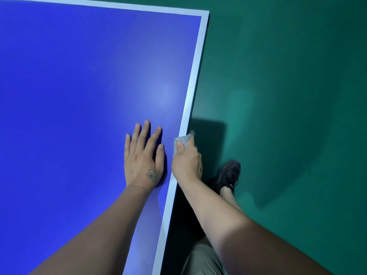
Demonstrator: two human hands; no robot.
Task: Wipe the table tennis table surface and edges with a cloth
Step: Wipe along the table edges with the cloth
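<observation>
Nearest, right hand (pixel 186 163), fingers curled round grey crumpled cloth (pixel 182 140) wrapped over white-striped side edge (pixel 193 92) of blue table tennis table (pixel 79 86), edge running straight ahead to far corner; left hand (pixel 142 155) flat, fingers spread, just beside.

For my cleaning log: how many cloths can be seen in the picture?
1. The small grey cloth is gripped by the right hand against the white side edge of the blue table. None elsewhere in view.
</observation>
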